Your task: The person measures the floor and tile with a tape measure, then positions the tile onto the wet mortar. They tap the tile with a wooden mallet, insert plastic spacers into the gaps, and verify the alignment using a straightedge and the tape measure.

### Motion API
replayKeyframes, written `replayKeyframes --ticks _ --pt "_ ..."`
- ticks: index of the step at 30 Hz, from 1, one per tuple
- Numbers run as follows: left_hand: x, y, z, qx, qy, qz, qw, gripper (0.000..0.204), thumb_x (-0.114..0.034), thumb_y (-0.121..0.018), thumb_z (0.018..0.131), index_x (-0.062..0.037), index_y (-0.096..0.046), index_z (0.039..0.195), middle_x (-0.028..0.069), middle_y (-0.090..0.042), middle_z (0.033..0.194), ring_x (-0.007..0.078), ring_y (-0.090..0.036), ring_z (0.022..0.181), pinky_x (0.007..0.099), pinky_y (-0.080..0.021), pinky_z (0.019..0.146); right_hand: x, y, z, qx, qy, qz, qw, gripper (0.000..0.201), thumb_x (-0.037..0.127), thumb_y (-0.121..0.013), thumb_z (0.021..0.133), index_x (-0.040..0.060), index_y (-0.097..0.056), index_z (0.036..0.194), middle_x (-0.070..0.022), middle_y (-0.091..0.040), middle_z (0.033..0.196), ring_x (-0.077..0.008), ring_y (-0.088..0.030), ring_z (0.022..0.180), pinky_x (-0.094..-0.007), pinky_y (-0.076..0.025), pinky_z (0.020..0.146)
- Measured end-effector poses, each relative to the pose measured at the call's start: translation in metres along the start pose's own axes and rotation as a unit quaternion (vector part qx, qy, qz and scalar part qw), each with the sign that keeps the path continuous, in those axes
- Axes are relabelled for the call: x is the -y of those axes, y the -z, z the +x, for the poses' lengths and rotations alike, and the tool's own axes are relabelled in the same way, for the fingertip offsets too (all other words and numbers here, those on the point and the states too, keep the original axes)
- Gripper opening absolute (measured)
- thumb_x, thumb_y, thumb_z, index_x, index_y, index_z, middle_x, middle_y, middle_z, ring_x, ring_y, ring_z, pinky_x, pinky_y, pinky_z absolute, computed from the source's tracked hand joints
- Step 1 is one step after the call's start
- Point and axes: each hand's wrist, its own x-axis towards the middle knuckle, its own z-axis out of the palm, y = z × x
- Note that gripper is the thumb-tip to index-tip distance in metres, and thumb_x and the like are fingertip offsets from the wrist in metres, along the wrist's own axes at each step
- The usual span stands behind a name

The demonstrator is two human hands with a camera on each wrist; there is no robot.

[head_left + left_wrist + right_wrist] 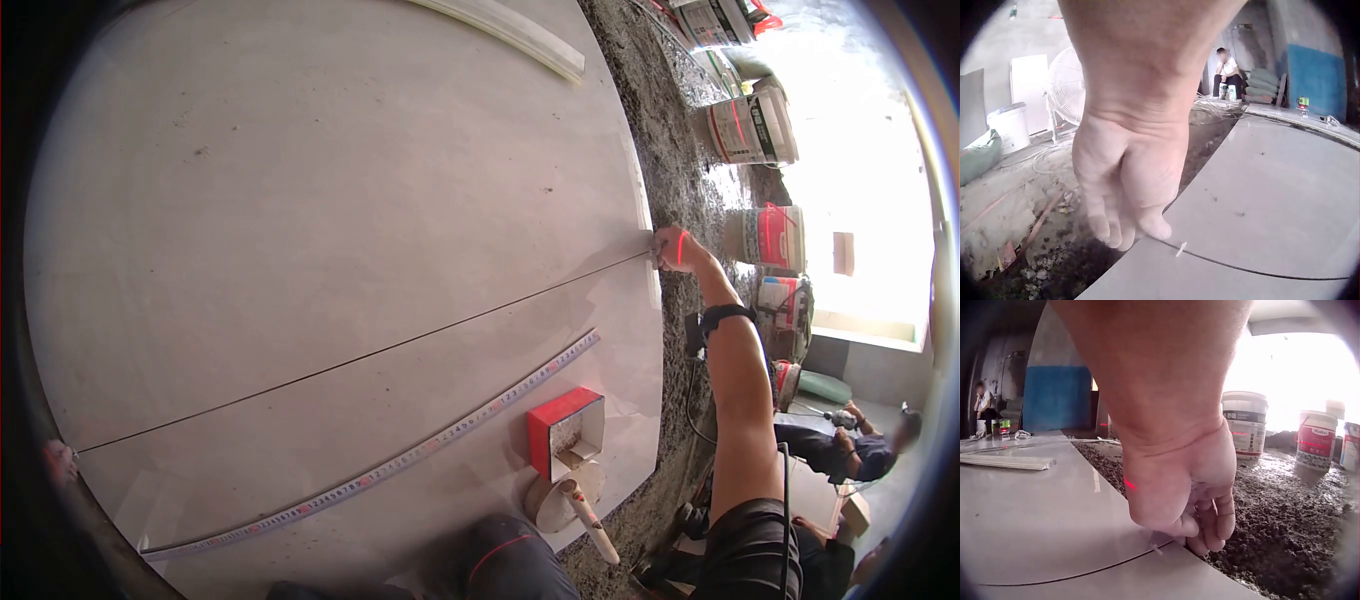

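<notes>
A thin dark joint (370, 353) runs across the large grey tiles (330, 180) between my hands. My left hand (1129, 181) reaches down to its far end. The left fingers hang fairly straight past the tile edge, and the thumb rests at the joint, beside a small white tile spacer (1180, 250). At the other end my right hand (1179, 487) bends over the tile edge, thumb and fingertips close together by a white cross spacer (1157, 549). I cannot tell whether those fingers pinch anything. A red laser line crosses this hand.
A measuring tape strip (370, 478) lies on the near tile. Close to my knee are a red open box (565, 432) and a mallet (592, 522). Rough wet mortar (1272, 531) borders the tiles, with buckets (755, 128) along it. White strips (510, 35) lie farther off. Other people are behind.
</notes>
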Motion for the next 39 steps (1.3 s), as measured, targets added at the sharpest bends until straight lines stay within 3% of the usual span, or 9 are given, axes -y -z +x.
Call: replayKeyframes --ticks 7,12,34,36,39 --pt "0.001 -0.002 0.002 -0.005 -0.004 -0.009 1.000 0.026 -0.033 -0.057 0.106 -0.0109 -0.070 0.108 -0.0049 -0.053 0.073 0.0054 -0.048 0.061 0.0233 -0.041 0.055 0.004 0.002 -0.005 -0.015 0.034 -0.064 0.997 0.015 -0.006 -0.052 0.079 -0.0008 -0.065 0.084 -0.0104 -0.068 0.071 -0.0191 -0.066 0.062 -0.0336 -0.050 0.054" --pt "0.001 -0.001 0.005 -0.005 -0.007 -0.014 1.000 0.026 -0.033 -0.056 0.106 -0.0109 -0.070 0.108 -0.0051 -0.053 0.073 0.0052 -0.048 0.061 0.0231 -0.041 0.055 0.026 0.006 -0.013 -0.026 -0.022 0.021 0.999 0.014 -0.006 -0.052 0.078 -0.0013 -0.064 0.084 -0.0107 -0.067 0.069 -0.0186 -0.066 0.061 -0.0335 -0.049 0.052" --pt "0.008 0.002 0.005 0.005 -0.019 -0.007 1.000 0.027 -0.032 -0.056 0.106 -0.0092 -0.070 0.113 -0.0043 -0.055 0.075 0.0059 -0.051 0.066 0.0226 -0.044 0.060 0.004 -0.001 -0.006 -0.007 0.007 -0.031 0.999 0.013 -0.005 -0.051 0.081 -0.0020 -0.063 0.083 -0.0114 -0.068 0.073 -0.0188 -0.066 0.064 -0.0330 -0.051 0.054" --pt "0.004 0.003 0.005 -0.001 -0.018 0.016 1.000 0.027 -0.032 -0.056 0.106 -0.0088 -0.070 0.112 -0.0043 -0.055 0.076 0.0061 -0.051 0.067 0.0226 -0.045 0.060 -0.012 -0.007 0.003 -0.033 0.007 -0.059 0.998 0.008 0.000 -0.058 0.076 0.0035 -0.063 0.080 -0.0157 -0.069 0.075 -0.0265 -0.070 0.076 -0.0399 -0.053 0.065" --pt "0.004 0.004 0.007 0.011 -0.038 -0.011 0.999 0.026 -0.030 -0.057 0.106 -0.0082 -0.070 0.111 -0.0053 -0.054 0.075 0.0052 -0.050 0.066 0.0222 -0.043 0.060 0.004 -0.006 -0.006 -0.038 -0.012 -0.056 0.998 0.008 0.000 -0.058 0.075 0.0036 -0.063 0.081 -0.0174 -0.070 0.079 -0.0293 -0.070 0.082 -0.0415 -0.054 0.069"
